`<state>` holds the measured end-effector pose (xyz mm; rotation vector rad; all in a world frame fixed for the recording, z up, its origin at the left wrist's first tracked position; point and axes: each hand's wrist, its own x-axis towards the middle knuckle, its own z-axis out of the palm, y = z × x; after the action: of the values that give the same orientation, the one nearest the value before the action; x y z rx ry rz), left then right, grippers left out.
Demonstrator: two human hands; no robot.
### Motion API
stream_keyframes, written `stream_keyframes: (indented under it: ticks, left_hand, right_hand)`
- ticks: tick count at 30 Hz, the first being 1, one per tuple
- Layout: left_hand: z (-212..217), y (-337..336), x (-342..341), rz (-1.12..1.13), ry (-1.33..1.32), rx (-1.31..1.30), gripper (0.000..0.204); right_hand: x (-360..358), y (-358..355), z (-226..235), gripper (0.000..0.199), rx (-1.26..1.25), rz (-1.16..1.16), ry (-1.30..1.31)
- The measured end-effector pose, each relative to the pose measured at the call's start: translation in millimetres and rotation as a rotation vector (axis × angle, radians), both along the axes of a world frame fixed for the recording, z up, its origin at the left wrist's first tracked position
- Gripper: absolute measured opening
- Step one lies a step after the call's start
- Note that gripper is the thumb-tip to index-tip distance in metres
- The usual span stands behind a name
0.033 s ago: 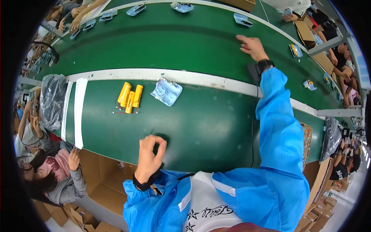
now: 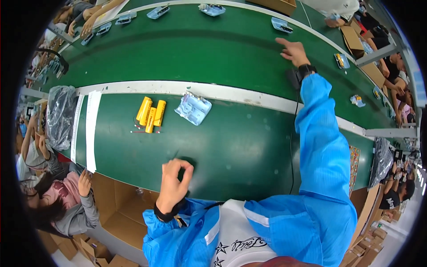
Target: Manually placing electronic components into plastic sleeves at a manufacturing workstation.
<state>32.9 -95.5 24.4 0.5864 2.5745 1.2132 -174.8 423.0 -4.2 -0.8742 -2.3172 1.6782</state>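
Over the green work surface near its front edge is my left hand, curled with thumb and forefinger tips together. Whether anything thin sits in that pinch I cannot make out. My right hand reaches far out over the green belt, forefinger extended and holding nothing that I can see. Nearest to it is a light blue plastic shell with dark parts inside. On the surface ahead of my left hand, yellow cylindrical batteries with thin leads lie bunched together. Another blue plastic shell, open side up, lies right of them.
A pale rail divides the work surface from the belt. A black cable runs down from a dark block by my right wrist. White strips and a plastic-wrapped bundle lie left. Cardboard boxes and co-workers surround the bench.
The whole view has shifted very slightly. My right hand is a touch farther right and outward; my left hand keeps its pinched pose.
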Motion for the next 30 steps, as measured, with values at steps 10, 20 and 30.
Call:
stream_keyframes:
  ticks: [10,20,30]
  left_hand:
    - [13,-12,-23,0.010,-0.018,-0.173,0.018]
    - [11,6,-99,0.123,0.354,-0.209,0.037]
    - [8,22,-111,0.027,0.594,-0.349,0.061]
  right_hand:
    - [-109,95,-35,0.105,0.791,-0.036,-0.265]
    - [5,-52,27,0.107,0.601,0.422,0.087]
    - [152,-169,24,0.109,0.508,0.912,0.126]
